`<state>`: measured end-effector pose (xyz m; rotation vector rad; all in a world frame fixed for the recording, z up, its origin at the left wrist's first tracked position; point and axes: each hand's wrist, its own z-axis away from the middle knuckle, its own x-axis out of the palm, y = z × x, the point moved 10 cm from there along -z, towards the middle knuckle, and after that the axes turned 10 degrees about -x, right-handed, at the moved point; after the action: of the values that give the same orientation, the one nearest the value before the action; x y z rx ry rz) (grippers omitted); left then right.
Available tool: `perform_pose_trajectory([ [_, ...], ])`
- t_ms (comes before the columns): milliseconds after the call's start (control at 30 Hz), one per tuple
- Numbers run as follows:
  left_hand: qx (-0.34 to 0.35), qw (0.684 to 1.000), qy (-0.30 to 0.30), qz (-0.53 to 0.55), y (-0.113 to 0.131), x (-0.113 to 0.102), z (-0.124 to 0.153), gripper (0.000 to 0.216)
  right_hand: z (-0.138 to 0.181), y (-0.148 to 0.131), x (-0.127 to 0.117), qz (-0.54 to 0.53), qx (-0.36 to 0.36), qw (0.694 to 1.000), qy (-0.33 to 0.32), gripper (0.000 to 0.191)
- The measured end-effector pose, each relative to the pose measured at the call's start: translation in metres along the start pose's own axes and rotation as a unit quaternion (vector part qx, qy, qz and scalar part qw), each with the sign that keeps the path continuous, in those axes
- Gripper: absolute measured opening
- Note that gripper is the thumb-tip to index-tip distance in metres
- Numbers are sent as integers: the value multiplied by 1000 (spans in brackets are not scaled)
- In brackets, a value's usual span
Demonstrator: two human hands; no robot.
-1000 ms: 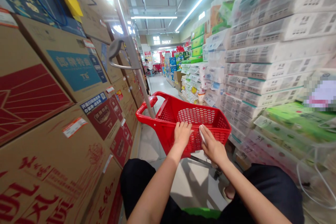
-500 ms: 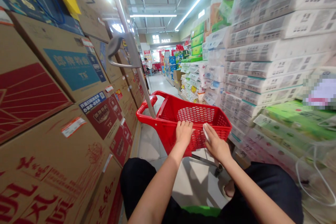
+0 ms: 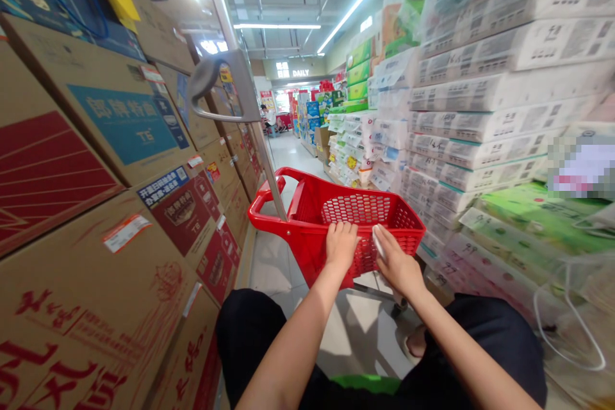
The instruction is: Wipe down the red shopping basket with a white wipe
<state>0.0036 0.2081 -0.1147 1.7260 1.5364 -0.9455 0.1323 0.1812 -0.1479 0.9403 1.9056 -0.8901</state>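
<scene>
A red plastic shopping basket cart (image 3: pixel 317 256) with honeycomb holes stands in front of me, a tall metal pole with a grey handle (image 3: pixel 206 93) rising on its left. My left hand (image 3: pixel 342 245) curls its fingers over the basket's near rim. To its right, my right hand (image 3: pixel 401 269) presses a folded white cloth (image 3: pixel 379 242) against the outside of the near wall, just under the rim. Most of the cloth is hidden beneath the fingers. The inside of the basket shows only in part.
Stacked cardboard boxes (image 3: pixel 158 262) line the left side closely. On the right rise piles of wrapped tissue packs (image 3: pixel 461 122), with a green pack (image 3: pixel 542 211) lower down. A tiled aisle (image 3: pixel 291 150) runs ahead to a seated person (image 3: pixel 270 117). My knees flank the cart.
My left hand has slid slightly right along the rim, closer to my right hand. The right hand and cloth are almost where they were. The view has turned slightly right.
</scene>
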Motion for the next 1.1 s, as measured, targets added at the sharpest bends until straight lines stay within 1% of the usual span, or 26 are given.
perform_pose_trajectory([
  [67,-2,1000,10,-1,2,-2,1,18,-5,-27,4,-13,-36,999,-6,86],
  [133,-5,1000,18,-5,2,-4,2,20,-7,-38,5,-16,-59,998,-14,89],
  [200,-3,1000,19,-8,1,-5,4,23,-4,-31,3,-10,-63,998,-16,90],
  [333,2,1000,15,-9,0,-6,6,43,4,5,-4,8,-27,1000,4,87],
  [400,-5,1000,15,-9,0,-5,6,45,5,8,-4,18,-6,1000,9,87],
  [467,-12,1000,17,-11,1,-3,5,42,2,-7,0,17,-11,1000,8,88],
  [567,-15,999,25,-21,2,-2,6,36,-4,-42,6,-2,-53,999,-2,88],
  [633,-13,999,31,-27,1,-3,7,37,-4,-51,7,-6,-71,997,-11,88],
  [700,-7,999,33,-25,0,-5,8,39,-1,-42,5,-2,-72,997,-12,89],
  [833,-2,1000,25,-15,0,-7,8,54,7,-6,-6,4,-33,999,13,89],
  [900,-7,1000,20,-13,2,-5,7,55,8,-3,-7,2,-12,1000,19,87],
  [933,-9,1000,20,-14,3,-4,6,53,7,-9,-5,-3,-12,1000,16,87],
  [1033,-14,999,21,-26,4,0,6,43,-1,-40,3,-16,-42,999,-1,88],
  [1100,-13,999,24,-35,3,2,6,45,-5,-52,6,-13,-61,998,-13,88],
])
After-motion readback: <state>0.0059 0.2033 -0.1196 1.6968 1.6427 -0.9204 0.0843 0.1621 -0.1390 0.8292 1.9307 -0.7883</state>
